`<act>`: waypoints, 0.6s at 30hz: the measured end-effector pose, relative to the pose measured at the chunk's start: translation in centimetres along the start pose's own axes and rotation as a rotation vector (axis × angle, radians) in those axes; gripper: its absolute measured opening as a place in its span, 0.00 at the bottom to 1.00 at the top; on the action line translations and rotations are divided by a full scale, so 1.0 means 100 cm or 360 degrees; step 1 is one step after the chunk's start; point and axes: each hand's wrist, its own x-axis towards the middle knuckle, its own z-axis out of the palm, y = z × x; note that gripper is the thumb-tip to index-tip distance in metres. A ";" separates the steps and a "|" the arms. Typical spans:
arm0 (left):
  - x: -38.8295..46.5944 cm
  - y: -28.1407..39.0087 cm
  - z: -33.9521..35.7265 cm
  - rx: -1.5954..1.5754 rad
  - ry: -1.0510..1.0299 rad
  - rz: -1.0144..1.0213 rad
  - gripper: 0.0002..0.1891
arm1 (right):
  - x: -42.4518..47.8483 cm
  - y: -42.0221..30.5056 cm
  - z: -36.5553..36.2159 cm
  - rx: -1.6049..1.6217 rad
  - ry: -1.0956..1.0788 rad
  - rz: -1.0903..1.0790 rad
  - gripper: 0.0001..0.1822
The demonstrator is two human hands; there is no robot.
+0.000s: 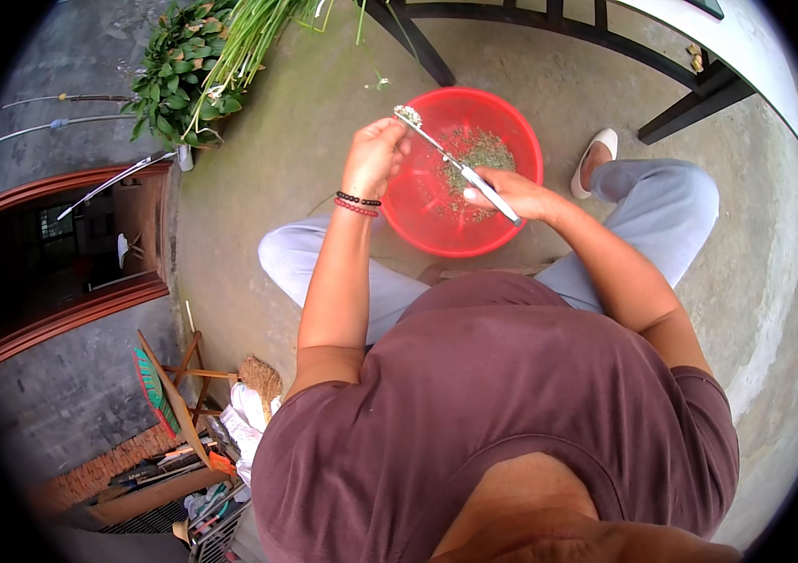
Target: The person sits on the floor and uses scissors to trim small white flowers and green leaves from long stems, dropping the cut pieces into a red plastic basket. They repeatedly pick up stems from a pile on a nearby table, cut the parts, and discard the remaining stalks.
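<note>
My left hand (376,156), with two bead bracelets at the wrist, pinches a small cluster of white flowers (408,115) at the rim of a red plastic basin (434,243). Over the basin, my right hand (508,193) is closed around the white handle of a long, thin metal tool (489,195); its exact kind cannot be told. The tool slants up to the left, and its tip touches or overlaps the flower cluster. Small green and whitish plant bits (483,155) lie in the basin, which stands on the concrete floor between my legs.
Long green stalks with white flowers (251,53) hang at the top, beside a leafy plant (184,70). A white-topped table (736,42) with dark legs stands at the upper right. At lower left are a folded wooden stand (173,394), a straw broom (260,376) and white bags (244,422).
</note>
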 end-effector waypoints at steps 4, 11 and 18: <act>0.001 -0.001 0.002 0.0118 -0.0057 -0.0117 0.08 | 0.000 0.002 0.001 0.0216 -0.0004 0.0064 0.32; 0.019 -0.011 -0.015 -0.0082 -0.0261 -0.0291 0.09 | -0.005 -0.007 -0.001 0.0457 -0.0064 0.0152 0.30; 0.028 -0.020 -0.021 -0.0040 -0.0238 -0.0388 0.08 | 0.006 0.010 0.000 0.0618 -0.0038 0.0310 0.25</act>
